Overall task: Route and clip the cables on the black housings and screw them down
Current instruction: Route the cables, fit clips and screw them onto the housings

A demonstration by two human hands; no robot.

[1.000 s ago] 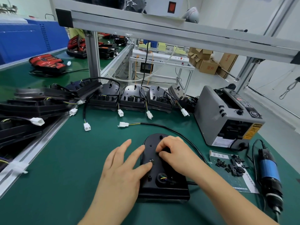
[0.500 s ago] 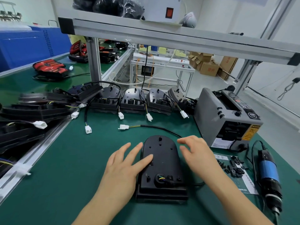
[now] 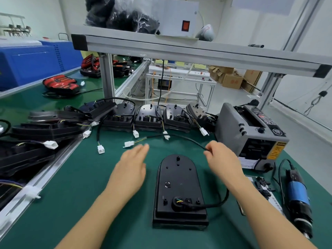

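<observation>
- Black housing (image 3: 179,191) lies flat on the green mat (image 3: 75,194), centre front, between both hands and touching neither.
- Left hand (image 3: 131,169): fingers straight, together, motion-blurred, holding nothing. It is just left of the housing's rounded end.
- Right hand (image 3: 222,159): fingertips curled, pinching the black cable (image 3: 181,136) beyond the housing's far right corner.
- Housing long axis runs straight away from the person, rounded end far, square end near.
- Cable leaves the grommet at the near end, loops right under the right forearm, passes through the pinch, then arcs left to the white connector (image 3: 128,143).
- Room: bare mat on the left up to the aluminium rail (image 3: 45,178).
- Right is tighter: clips (image 3: 264,186), electric screwdriver (image 3: 298,198), grey tape dispenser (image 3: 251,133).
- Row of housings (image 3: 149,117) lines the far edge.
</observation>
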